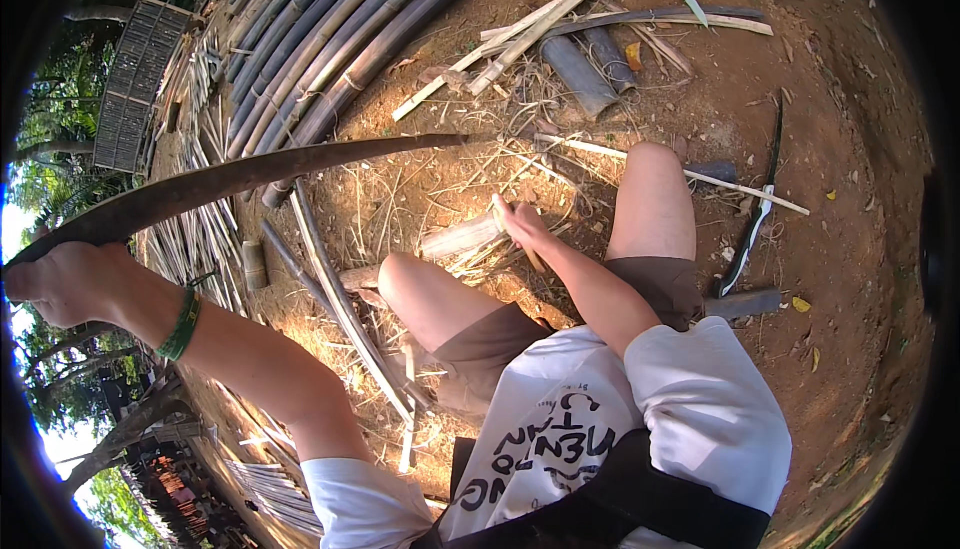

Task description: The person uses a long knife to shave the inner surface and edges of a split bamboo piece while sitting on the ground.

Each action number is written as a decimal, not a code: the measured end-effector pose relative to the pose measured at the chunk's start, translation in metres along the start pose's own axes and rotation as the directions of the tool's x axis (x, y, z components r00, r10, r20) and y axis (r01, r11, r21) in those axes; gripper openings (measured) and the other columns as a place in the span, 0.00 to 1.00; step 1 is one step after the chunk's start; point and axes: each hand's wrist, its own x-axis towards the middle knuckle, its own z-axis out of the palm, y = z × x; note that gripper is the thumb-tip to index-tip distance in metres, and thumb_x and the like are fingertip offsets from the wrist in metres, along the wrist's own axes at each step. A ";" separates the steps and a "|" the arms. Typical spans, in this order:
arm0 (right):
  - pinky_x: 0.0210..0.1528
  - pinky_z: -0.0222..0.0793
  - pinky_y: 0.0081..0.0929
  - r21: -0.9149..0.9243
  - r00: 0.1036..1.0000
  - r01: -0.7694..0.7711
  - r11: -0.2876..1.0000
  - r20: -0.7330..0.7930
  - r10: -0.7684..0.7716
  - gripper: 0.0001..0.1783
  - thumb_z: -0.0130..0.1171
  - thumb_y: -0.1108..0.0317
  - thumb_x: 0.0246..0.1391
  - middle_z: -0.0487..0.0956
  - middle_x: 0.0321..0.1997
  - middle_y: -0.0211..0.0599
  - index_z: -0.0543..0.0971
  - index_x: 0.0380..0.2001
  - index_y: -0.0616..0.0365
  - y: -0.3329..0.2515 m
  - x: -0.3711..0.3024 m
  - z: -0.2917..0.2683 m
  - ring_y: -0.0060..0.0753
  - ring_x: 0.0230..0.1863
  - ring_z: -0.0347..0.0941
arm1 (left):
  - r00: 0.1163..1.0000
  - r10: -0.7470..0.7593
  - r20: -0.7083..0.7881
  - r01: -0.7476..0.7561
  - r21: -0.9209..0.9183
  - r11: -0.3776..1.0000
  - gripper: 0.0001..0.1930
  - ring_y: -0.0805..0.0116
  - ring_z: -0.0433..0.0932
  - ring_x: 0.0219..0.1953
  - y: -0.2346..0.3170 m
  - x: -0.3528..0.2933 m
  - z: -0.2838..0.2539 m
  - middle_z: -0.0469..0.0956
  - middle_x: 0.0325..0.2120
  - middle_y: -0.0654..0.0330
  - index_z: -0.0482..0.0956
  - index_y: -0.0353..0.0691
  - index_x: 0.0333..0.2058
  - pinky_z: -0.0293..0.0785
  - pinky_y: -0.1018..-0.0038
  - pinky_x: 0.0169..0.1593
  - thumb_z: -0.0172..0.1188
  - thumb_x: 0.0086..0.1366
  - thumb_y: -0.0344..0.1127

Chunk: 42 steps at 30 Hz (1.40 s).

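My left hand (72, 284), raised at the far left, is closed around one end of a long dark split-bamboo strip (250, 171). The strip slants across to the middle, its far end low over the ground. My right hand (522, 226) is closed between my knees. A short tan stick-like piece (536, 259) shows below its fingers, and a pale tip shows above; its kind is unclear. Beside that hand a pale piece of wood (462, 239) lies among loose shavings. My bare knees are bent on either side.
Dark bamboo poles (330, 39) lie at the back left. Pale split strips (530, 29) and cut bamboo sections (580, 77) lie at the back. A long knife (750, 239) with a white-and-black handle rests on the dirt at right. Another bamboo length (345, 299) lies left of my knees.
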 end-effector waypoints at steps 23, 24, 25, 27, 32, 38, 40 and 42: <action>0.25 0.63 0.42 -0.038 0.677 0.736 0.676 0.062 -0.734 0.32 0.52 0.40 0.60 0.73 0.14 0.48 0.76 0.23 0.64 -0.114 -0.190 -0.027 0.46 0.18 0.73 | 0.980 -0.163 -0.110 0.179 0.153 0.972 0.44 0.65 0.71 0.25 0.033 -0.041 0.034 0.72 0.27 0.52 0.66 0.30 0.38 0.74 0.71 0.27 0.27 0.63 0.76; 0.24 0.62 0.41 -0.016 0.636 0.771 0.636 0.023 -0.771 0.30 0.53 0.43 0.61 0.71 0.14 0.46 0.75 0.23 0.64 -0.111 -0.192 -0.021 0.43 0.17 0.69 | 0.977 -0.203 -0.071 0.207 0.060 0.977 0.42 0.67 0.68 0.23 0.035 -0.041 0.032 0.71 0.26 0.53 0.65 0.33 0.36 0.69 0.73 0.25 0.27 0.63 0.76; 0.23 0.60 0.40 0.005 0.593 0.805 0.593 -0.015 -0.805 0.29 0.53 0.45 0.62 0.69 0.13 0.43 0.74 0.23 0.63 -0.107 -0.191 -0.015 0.39 0.16 0.65 | 0.971 -0.236 -0.030 0.235 -0.031 0.971 0.41 0.69 0.65 0.22 0.039 -0.040 0.027 0.70 0.24 0.55 0.64 0.35 0.35 0.65 0.75 0.24 0.28 0.64 0.75; 0.23 0.60 0.38 -0.013 0.570 0.821 0.570 -0.020 -0.822 0.28 0.52 0.46 0.63 0.68 0.13 0.42 0.74 0.23 0.64 -0.101 -0.185 -0.012 0.36 0.15 0.64 | 0.962 -0.270 0.024 0.271 -0.141 0.952 0.34 0.74 0.57 0.19 0.063 -0.054 0.038 0.63 0.20 0.59 0.59 0.42 0.31 0.52 0.83 0.23 0.29 0.67 0.73; 0.27 0.65 0.43 -0.147 0.862 0.495 0.857 -0.040 -0.505 0.34 0.47 0.40 0.63 0.72 0.15 0.47 0.75 0.23 0.64 -0.061 -0.107 -0.009 0.44 0.19 0.71 | 0.948 -0.247 0.201 0.249 0.017 0.968 0.33 0.74 0.57 0.19 0.071 -0.062 0.037 0.60 0.20 0.62 0.59 0.42 0.31 0.54 0.81 0.21 0.31 0.69 0.71; 0.25 0.62 0.43 -0.025 0.706 0.707 0.707 -0.035 -0.707 0.31 0.49 0.43 0.64 0.71 0.15 0.46 0.74 0.25 0.64 -0.090 -0.151 0.011 0.46 0.18 0.68 | 0.964 -0.230 0.137 0.242 -0.081 0.967 0.22 0.75 0.54 0.16 0.072 -0.059 0.025 0.56 0.16 0.65 0.58 0.43 0.26 0.52 0.79 0.19 0.48 0.67 0.55; 0.27 0.66 0.46 -0.046 0.624 0.779 0.625 -0.037 -0.780 0.33 0.46 0.39 0.63 0.74 0.16 0.50 0.75 0.27 0.64 -0.089 -0.151 0.015 0.56 0.21 0.73 | 0.945 -0.284 0.162 0.303 -0.101 0.948 0.21 0.75 0.54 0.16 0.071 -0.053 0.021 0.56 0.16 0.65 0.59 0.43 0.26 0.52 0.79 0.19 0.47 0.66 0.54; 0.22 0.60 0.39 -0.112 0.776 0.611 0.783 -0.112 -0.621 0.30 0.47 0.45 0.66 0.68 0.12 0.39 0.74 0.23 0.63 -0.054 -0.099 0.022 0.35 0.16 0.67 | 0.943 -0.281 0.176 0.303 -0.112 0.947 0.19 0.75 0.54 0.16 0.068 -0.055 0.026 0.57 0.16 0.65 0.59 0.43 0.26 0.52 0.78 0.19 0.47 0.66 0.52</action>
